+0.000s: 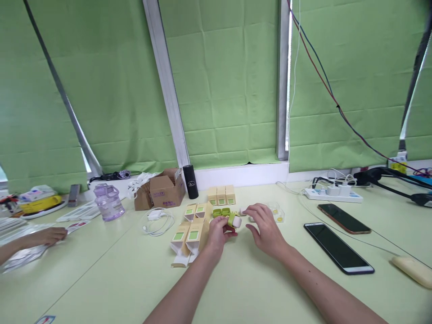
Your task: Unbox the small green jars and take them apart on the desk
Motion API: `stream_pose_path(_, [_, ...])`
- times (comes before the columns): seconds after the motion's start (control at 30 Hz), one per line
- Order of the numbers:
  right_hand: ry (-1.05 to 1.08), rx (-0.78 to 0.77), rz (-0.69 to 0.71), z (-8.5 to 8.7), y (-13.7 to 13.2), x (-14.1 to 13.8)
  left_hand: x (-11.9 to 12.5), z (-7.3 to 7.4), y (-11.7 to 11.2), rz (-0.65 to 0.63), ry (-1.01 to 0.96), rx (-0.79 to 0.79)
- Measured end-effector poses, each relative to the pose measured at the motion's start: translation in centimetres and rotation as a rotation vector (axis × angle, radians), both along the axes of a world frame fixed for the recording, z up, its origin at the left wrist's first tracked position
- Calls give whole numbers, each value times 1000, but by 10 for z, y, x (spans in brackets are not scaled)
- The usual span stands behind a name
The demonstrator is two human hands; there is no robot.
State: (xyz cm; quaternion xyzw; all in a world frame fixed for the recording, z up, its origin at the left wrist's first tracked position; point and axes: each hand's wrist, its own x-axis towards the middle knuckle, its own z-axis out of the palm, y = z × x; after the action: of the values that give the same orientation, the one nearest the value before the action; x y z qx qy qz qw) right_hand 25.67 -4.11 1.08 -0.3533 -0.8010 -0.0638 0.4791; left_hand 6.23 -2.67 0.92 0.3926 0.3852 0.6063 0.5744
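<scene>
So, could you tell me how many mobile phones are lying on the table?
2. A black phone lies nearest the camera on the right; a second phone lies just behind it, nearer the power strip.

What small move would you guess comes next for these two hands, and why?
Probably the right hand moves over to grip the green-and-white piece pinched in the left hand. The right hand is open and empty just beside it, and small boxes lie close by.
</scene>
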Motion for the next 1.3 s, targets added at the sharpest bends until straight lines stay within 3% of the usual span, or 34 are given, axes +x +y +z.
stream_pose_path(0.27, [-114, 28, 132, 5, -10, -15, 5, 7, -8, -131, 21, -54])
stream_pose_path(0.47, [54, -67, 205, -2, -5, -13, 6, 7, -7, -174, 44, -39])
stream_pose_path(0.8, [560, -575, 402, -9, 4, -14, 0, 4, 1, -6, 185, 94])
stream_pose_path(1.03, [719, -666, 500, -12, 9, -14, 3, 5, 1, 28, 218, 211])
stream_pose_path(1.3, [697, -656, 418, -10, 7, -16, 3, 4, -1, 76, 332, 332])
